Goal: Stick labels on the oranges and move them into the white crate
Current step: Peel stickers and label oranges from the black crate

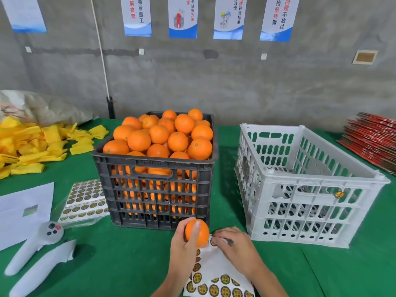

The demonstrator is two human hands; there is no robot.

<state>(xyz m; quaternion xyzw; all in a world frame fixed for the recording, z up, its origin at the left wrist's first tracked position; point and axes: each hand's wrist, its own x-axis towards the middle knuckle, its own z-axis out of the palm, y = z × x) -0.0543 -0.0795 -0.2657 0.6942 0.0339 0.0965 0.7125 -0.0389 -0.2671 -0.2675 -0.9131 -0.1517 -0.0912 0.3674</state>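
My left hand (186, 247) grips one orange (202, 229) just above the green table, in front of the black crate (154, 189) heaped with oranges (162, 133). My right hand (235, 247) rests on a white sheet of round gold labels (216, 277), its fingertips pinching at a label by the sheet's top edge, right beside the held orange. The white crate (304, 189) stands to the right, open at the top, with no oranges visible inside.
More label sheets (85, 200) lie left of the black crate. Two white controllers (34, 249) and a paper sheet (23, 211) sit at the near left. Yellow foam nets (32, 146) pile up at the far left, and red cartons (372, 142) are stacked at the far right.
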